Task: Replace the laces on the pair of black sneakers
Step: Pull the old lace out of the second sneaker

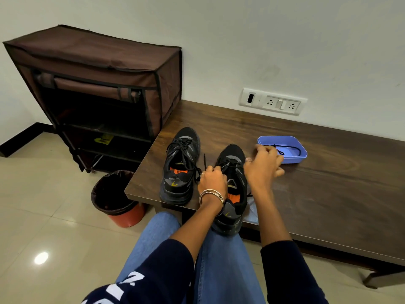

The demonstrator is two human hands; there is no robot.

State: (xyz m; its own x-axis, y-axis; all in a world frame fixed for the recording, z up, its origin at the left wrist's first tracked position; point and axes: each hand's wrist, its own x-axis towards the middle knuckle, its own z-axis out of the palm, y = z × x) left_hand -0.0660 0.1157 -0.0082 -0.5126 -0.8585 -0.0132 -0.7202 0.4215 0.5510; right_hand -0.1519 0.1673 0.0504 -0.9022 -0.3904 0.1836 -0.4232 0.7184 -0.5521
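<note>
Wood table (306, 194): dark brown grain, running from 6 o'clock out to 3 o'clock, carrying both sneakers and the tray.
Left sneaker (180, 165): black, sitting upright at 11 o'clock of the hands, toe pointing to 12 o'clock, black lace threaded and lying loose over the tongue, orange insole showing.
Right sneaker (232, 187): black, sitting just at 3 o'clock of the left sneaker, heel hanging over the near table edge above the knee, lace (229, 164) partly in the eyelets.
Left hand (212, 181): resting over the right sneaker's tongue, fingers curling in and pinching the lace near the eyelets; bangles (211, 195) sitting on the wrist.
Right hand (264, 164): hovering at the sneaker's 3 o'clock side, fingers curling loosely, fingertips reaching the tray's near rim; cannot tell whether it is gripping anything.
Blue tray (303, 151): plastic, sitting at 2 o'clock of the right sneaker, well apart from the wall.
Spare lace (285, 149): black, lying coiled inside the tray.
Shoe rack (98, 95): brown fabric, standing at 10 o'clock against the wall, front flap rolled up.
Bin (116, 198): orange with black liner, sitting on the floor at 9 o'clock of the table corner.
Socket panel (272, 102): white, on the wall at 12 o'clock.
</note>
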